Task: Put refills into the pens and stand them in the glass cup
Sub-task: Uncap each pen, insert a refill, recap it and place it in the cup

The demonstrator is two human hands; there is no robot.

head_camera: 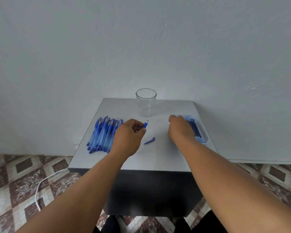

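A heap of several blue pens lies on the left of the grey table. My left hand grips one blue pen, whose end sticks up past my fingers. A blue pen cap lies on the table just right of that hand. My right hand reaches into a clear plastic tray of dark blue refills; its fingertips are hidden, so any hold on a refill is unseen. An upright glass cup with nothing in it stands at the back centre.
The table backs onto a pale wall. A white cable runs over the patterned tile floor at the left. My dark trousers show below the table's front edge.
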